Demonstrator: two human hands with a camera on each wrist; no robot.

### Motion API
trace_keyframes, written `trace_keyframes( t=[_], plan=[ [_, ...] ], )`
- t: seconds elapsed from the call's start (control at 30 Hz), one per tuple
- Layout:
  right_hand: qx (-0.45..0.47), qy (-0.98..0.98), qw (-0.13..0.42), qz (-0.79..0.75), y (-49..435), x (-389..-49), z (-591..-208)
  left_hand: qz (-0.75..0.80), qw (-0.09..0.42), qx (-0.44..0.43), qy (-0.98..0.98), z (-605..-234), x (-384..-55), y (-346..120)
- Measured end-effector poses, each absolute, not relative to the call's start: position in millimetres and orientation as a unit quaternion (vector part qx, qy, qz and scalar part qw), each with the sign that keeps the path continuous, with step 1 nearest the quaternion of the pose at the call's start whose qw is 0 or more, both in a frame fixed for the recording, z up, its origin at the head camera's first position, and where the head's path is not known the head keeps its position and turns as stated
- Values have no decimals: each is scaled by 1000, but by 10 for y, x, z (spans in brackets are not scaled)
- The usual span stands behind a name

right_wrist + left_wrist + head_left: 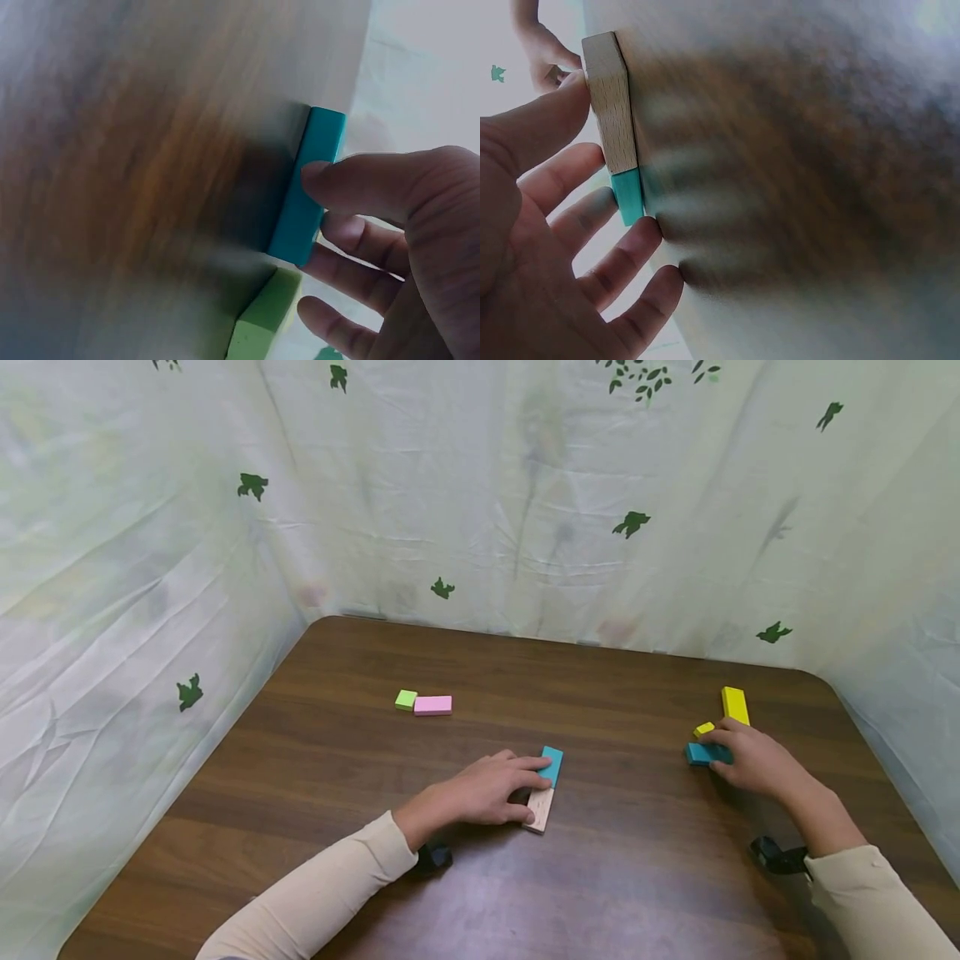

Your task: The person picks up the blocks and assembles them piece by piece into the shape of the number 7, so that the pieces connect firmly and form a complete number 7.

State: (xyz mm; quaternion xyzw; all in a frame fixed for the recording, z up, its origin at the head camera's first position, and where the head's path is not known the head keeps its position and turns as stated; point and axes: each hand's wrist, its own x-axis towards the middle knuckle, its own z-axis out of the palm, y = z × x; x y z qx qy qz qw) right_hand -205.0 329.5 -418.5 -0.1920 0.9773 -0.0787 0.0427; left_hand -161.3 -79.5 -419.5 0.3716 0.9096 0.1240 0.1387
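My left hand (487, 789) lies with spread fingers over two blocks set end to end on the table. Its thumb touches the plain wooden block (540, 812), while fingertips rest at the light blue block (553, 765) beyond it. In the left wrist view the wooden block (611, 112) meets the blue one in a straight line. Over on the right, my right hand (757, 762) pinches a darker blue block (699, 755) between thumb and fingers, its long side close along the tabletop. Just behind that block sit a small yellow block (703, 728) and a long yellow block (736, 703).
A small green block (406, 700) and a pink block (433, 706) lie end to end at the back left of the brown wooden table (337, 668). Pale cloth curtains (480, 510) with green leaf prints surround the table's back and sides.
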Motion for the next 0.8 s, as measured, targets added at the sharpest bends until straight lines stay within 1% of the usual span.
trace_keyframes(
  t=[0.27,0.5,0.8],
  plan=[
    [-215,973,26,-76,3257,-2038,-4222,126,138,371,909,-4198,-1609,-796],
    [-215,974,34,-63,3254,-2037,-4228,129,137,373,908,-4189,-1608,-798],
    [-230,969,24,-86,3178,-1996,-4227,128,143,371,909,-4186,-1612,-792]
  ],
)
